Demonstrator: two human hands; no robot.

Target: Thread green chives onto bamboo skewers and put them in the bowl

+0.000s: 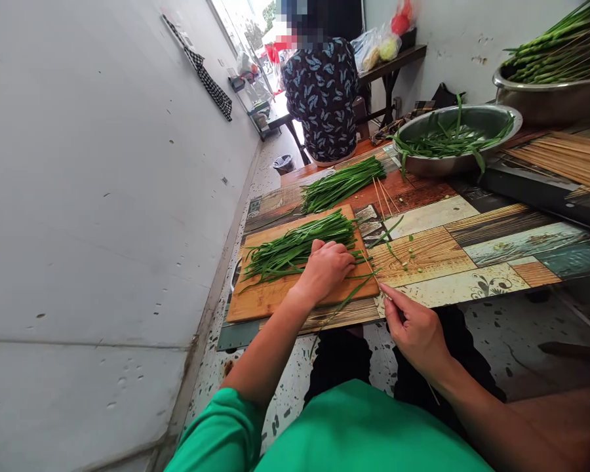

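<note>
A heap of garlic chives (pixel 295 246) lies across a wooden cutting board (pixel 255 307). My left hand (pixel 327 270) rests over the stem end of the heap, its fingers curled down onto the stems. Pinched in my right hand (pixel 415 331), just off the board's near right corner, is a thin bamboo skewer (pixel 368 263). Its tip points to the stems beside my left fingertips. Some loose chive leaves hang over the board's near edge. Behind the board sits a second chive bundle (pixel 344 183) with a few skewers (pixel 384 196) by its cut end.
A metal bowl of chive leaves (pixel 452 162) stands at the right, with a larger basin of skewered greens (pixel 550 101) behind it. Many bamboo skewers (pixel 565 157) lie near a long black object (pixel 531 190). A person in a patterned shirt (pixel 322 98) sits beyond the table.
</note>
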